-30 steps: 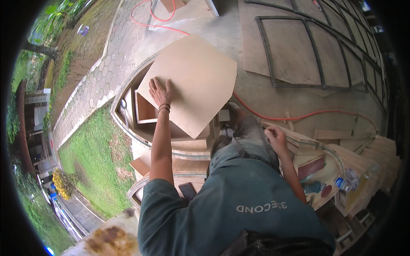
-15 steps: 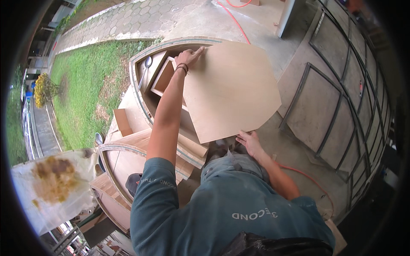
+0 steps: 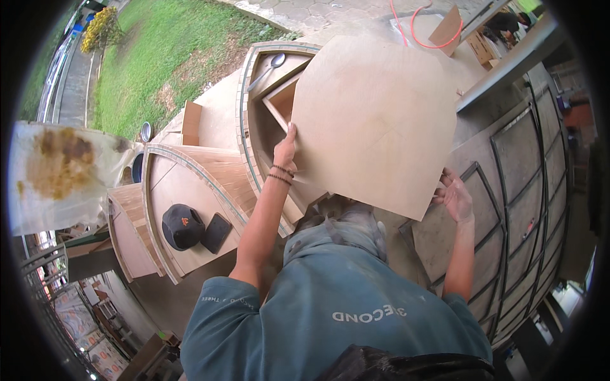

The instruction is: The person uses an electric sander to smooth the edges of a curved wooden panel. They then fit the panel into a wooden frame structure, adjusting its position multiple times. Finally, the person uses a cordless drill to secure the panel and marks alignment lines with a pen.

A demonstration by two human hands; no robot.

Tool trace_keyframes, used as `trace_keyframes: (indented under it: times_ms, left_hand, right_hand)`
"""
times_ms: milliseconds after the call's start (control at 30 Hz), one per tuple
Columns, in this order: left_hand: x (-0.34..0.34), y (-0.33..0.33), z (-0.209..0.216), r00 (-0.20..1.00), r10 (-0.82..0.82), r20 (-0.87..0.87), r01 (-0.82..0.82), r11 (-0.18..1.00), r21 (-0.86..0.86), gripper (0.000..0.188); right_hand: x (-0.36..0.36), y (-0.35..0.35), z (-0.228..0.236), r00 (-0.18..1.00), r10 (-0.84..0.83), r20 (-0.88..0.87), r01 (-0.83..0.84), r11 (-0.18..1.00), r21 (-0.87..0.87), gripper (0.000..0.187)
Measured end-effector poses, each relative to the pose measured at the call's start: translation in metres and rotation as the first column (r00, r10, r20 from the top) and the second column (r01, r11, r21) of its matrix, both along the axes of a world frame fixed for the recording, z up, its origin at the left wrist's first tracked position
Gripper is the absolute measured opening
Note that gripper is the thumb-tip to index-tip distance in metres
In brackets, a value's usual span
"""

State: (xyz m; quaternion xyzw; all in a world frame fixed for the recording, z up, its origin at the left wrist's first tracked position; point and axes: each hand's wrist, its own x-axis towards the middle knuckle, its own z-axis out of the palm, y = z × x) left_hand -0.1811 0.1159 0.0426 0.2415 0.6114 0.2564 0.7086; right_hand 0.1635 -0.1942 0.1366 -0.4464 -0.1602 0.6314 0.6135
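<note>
A pale, thin plywood panel point(image 3: 375, 120) with a curved far edge spans the space in front of me, partly over a curved wooden cabinet point(image 3: 244, 105). My left hand point(image 3: 286, 151) grips the panel's left edge, its thumb along the face; the fingers behind are hidden. By the panel's lower right edge is my right hand point(image 3: 456, 198), fingers apart, the tips at or just touching that edge. Inside the cabinet, beside the panel, a box-like wooden frame point(image 3: 276, 103) sits at an angle. A metal spoon point(image 3: 270, 68) lies at the cabinet's far left corner.
A second curved wooden piece point(image 3: 190, 168) at left bears a dark cap point(image 3: 182, 227) and a black phone-like slab point(image 3: 216, 233). Black metal frames point(image 3: 502, 203) stand to the right. An orange hose point(image 3: 416, 32) runs across the floor ahead, near a grey metal post point(image 3: 508, 66).
The panel has turned and shifted right. My left hand has come down from its far edge to its left edge; my right hand has moved from the near edge round to the right.
</note>
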Motion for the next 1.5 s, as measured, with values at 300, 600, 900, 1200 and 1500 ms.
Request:
trace_keyframes:
  times_ms: [300, 600, 900, 1200, 1500]
  left_hand:
    - [-0.048, -0.111, -0.038, 0.893, 0.451, 0.008, -0.442, 0.878, -0.183, 0.075]
    - [-0.063, -0.140, -0.057, 0.821, 0.554, 0.141, -0.508, 0.820, -0.264, 0.061]
    - [-0.066, -0.143, -0.057, 0.829, 0.519, 0.210, -0.475, 0.851, -0.225, 0.059]
    - [-0.080, -0.143, -0.056, 0.857, 0.502, 0.119, -0.478, 0.859, -0.185, 0.051]
    - [-0.062, -0.195, -0.026, 0.887, 0.049, -0.460, 0.093, 0.955, 0.281, 0.063]
  right_hand:
    - [0.026, 0.073, -0.041, 0.966, 0.128, 0.224, -0.084, 0.977, -0.198, 0.053]
    - [0.022, 0.128, -0.069, 0.989, 0.113, 0.100, -0.100, 0.987, -0.128, 0.043]
    - [0.004, 0.110, -0.103, 0.992, -0.080, -0.100, 0.063, 0.984, -0.164, 0.043]
    - [-0.038, 0.077, -0.117, 0.972, -0.188, -0.143, 0.143, 0.950, -0.278, 0.047]
    - [-0.037, 0.079, -0.167, 0.906, -0.417, -0.073, 0.341, 0.822, -0.456, 0.044]
